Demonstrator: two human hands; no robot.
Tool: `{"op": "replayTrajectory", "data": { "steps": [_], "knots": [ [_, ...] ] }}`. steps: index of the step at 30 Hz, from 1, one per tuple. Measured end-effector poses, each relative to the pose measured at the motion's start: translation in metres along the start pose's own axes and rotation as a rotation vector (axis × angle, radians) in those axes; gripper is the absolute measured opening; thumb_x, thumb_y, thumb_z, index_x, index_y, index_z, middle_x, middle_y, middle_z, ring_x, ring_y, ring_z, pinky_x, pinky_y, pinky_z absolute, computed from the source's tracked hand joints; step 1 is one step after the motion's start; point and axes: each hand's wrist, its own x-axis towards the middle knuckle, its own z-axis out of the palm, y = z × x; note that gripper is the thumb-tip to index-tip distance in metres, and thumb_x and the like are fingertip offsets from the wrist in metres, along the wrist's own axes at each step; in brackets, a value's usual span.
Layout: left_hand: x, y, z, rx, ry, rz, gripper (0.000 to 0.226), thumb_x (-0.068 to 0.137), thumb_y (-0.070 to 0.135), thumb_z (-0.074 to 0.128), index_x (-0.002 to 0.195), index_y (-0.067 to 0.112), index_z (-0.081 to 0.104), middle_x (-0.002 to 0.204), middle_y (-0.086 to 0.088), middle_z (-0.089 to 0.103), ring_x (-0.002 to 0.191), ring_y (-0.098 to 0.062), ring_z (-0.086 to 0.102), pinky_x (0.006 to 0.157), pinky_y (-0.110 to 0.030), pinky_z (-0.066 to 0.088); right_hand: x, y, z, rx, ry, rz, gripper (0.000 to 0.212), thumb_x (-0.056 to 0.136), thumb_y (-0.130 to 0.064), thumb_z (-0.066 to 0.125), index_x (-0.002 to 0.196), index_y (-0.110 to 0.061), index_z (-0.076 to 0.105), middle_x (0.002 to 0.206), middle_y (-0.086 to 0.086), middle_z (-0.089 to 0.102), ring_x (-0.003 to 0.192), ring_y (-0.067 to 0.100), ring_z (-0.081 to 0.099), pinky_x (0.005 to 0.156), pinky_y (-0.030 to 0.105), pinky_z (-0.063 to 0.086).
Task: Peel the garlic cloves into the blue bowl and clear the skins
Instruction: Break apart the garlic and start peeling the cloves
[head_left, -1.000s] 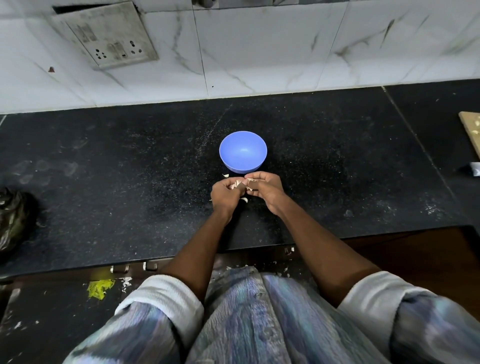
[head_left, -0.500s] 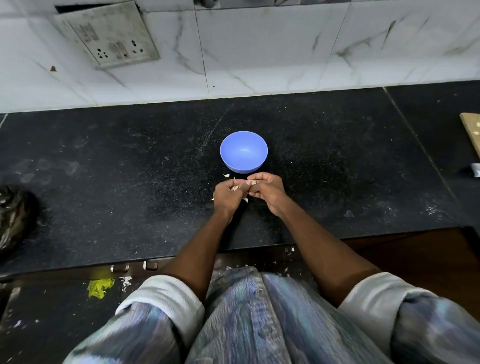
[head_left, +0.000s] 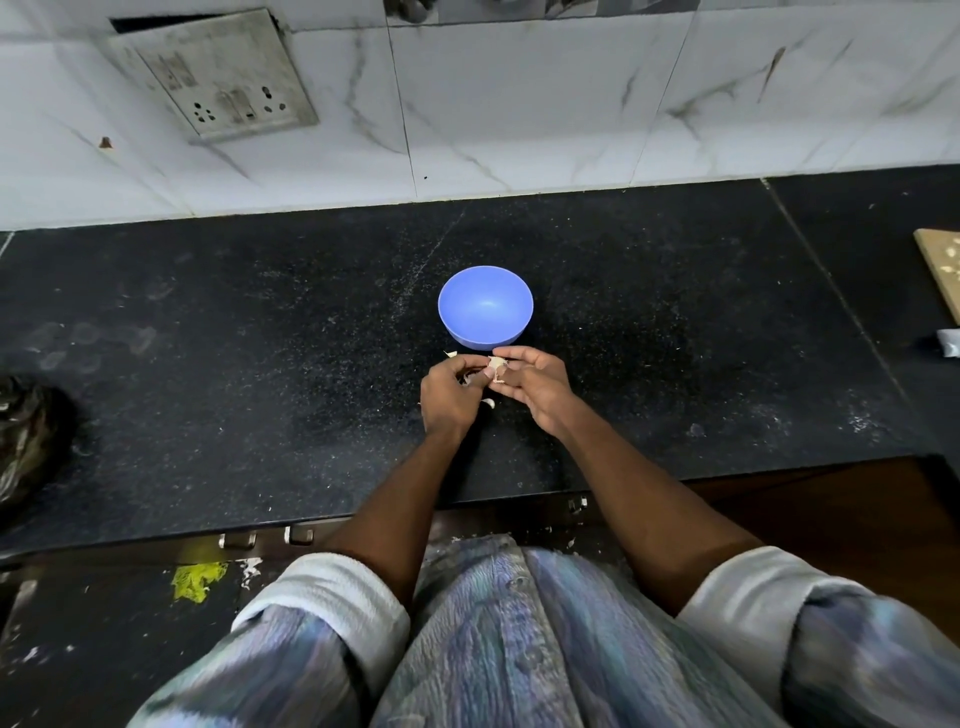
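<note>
Your left hand (head_left: 451, 395) and right hand (head_left: 535, 387) both pinch a papery garlic clove (head_left: 496, 368) with curled fingers, just beside the smooth round blue bowl (head_left: 485, 306) on the speckled black countertop (head_left: 260, 364).

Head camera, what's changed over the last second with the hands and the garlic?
Little moved. The left hand and right hand opened apart slightly, so the garlic clove pinched between their fingertips now shows more. The blue bowl stayed put and looks empty; skin bits remain on the counter.
</note>
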Motion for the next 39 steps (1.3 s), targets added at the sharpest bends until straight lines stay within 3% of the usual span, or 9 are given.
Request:
{"op": "replayTrajectory", "data": {
  "steps": [4,9,13,17,24,29,33,35,39],
  "knots": [
    [-0.001,0.002,0.001,-0.113,-0.047,-0.019,0.026,0.077,0.016,0.094,0.101,0.014,0.082,0.086,0.005,0.08,0.08,-0.012,0.076,0.075,-0.024,0.062,-0.001,0.0,-0.002,-0.05,0.029,0.002,0.034,0.085,0.015,0.069,0.114,-0.002,0.073,0.107,0.016,0.077,0.102,0.027,0.075,0.085,0.033,0.061],
    [-0.002,0.007,0.004,-0.2,0.039,-0.128,0.018,0.079,0.013,0.093,0.095,0.011,0.085,0.083,0.002,0.081,0.077,-0.012,0.078,0.076,-0.027,0.063,0.0,0.0,-0.004,-0.069,0.006,0.009,0.028,0.086,0.015,0.069,0.108,-0.002,0.074,0.106,0.017,0.077,0.1,0.027,0.075,0.089,0.036,0.061],
    [-0.003,0.005,0.009,-0.122,0.11,-0.168,0.013,0.082,0.017,0.09,0.094,0.014,0.086,0.082,0.003,0.081,0.076,-0.013,0.078,0.077,-0.033,0.065,0.0,0.002,-0.005,-0.075,0.009,0.029,0.029,0.085,0.009,0.076,0.113,0.004,0.073,0.106,0.019,0.077,0.1,0.029,0.076,0.089,0.035,0.061],
    [-0.004,0.005,0.013,-0.045,0.128,-0.14,0.014,0.086,0.017,0.087,0.1,0.013,0.085,0.089,-0.001,0.082,0.08,-0.013,0.076,0.08,-0.032,0.063,0.002,0.004,-0.004,-0.069,0.071,0.024,0.023,0.088,0.015,0.067,0.107,0.003,0.074,0.104,0.021,0.076,0.097,0.031,0.075,0.083,0.032,0.062],
    [-0.002,0.008,0.013,-0.12,0.163,-0.21,0.01,0.092,0.019,0.081,0.099,0.014,0.085,0.074,0.001,0.078,0.059,-0.008,0.067,0.061,-0.024,0.059,-0.001,-0.003,-0.001,-0.032,0.006,0.018,0.026,0.092,0.012,0.066,0.116,0.008,0.07,0.109,0.02,0.076,0.1,0.027,0.076,0.085,0.03,0.062],
    [0.001,0.006,0.01,-0.247,0.132,-0.29,0.009,0.088,0.013,0.081,0.091,0.02,0.085,0.074,-0.001,0.079,0.062,-0.012,0.069,0.066,-0.03,0.061,-0.003,-0.007,0.003,-0.011,-0.048,0.016,0.029,0.088,0.0,0.076,0.116,0.004,0.069,0.108,0.018,0.077,0.102,0.026,0.076,0.087,0.032,0.061],
    [-0.002,0.009,0.01,-0.38,0.118,-0.402,0.017,0.085,-0.003,0.074,0.082,0.011,0.083,0.08,-0.013,0.079,0.071,-0.022,0.07,0.07,-0.033,0.06,-0.001,-0.004,0.004,-0.098,-0.012,-0.003,0.028,0.085,0.001,0.08,0.112,0.003,0.072,0.106,0.018,0.077,0.101,0.028,0.075,0.091,0.035,0.061],
    [-0.001,0.007,0.011,-0.351,0.136,-0.422,0.012,0.084,0.0,0.077,0.088,0.009,0.084,0.08,-0.011,0.079,0.072,-0.021,0.072,0.073,-0.034,0.062,0.0,-0.003,0.004,-0.112,0.0,-0.002,0.027,0.087,0.003,0.077,0.113,0.004,0.072,0.107,0.019,0.077,0.101,0.029,0.075,0.092,0.036,0.06],
    [-0.001,0.003,0.012,-0.24,0.183,-0.403,0.009,0.082,0.012,0.082,0.084,0.021,0.084,0.076,0.001,0.08,0.078,-0.021,0.078,0.078,-0.04,0.066,0.001,0.002,0.011,-0.183,0.048,-0.04,0.021,0.088,0.006,0.074,0.109,0.003,0.073,0.103,0.018,0.077,0.093,0.025,0.075,0.081,0.029,0.061]
  ]
}}
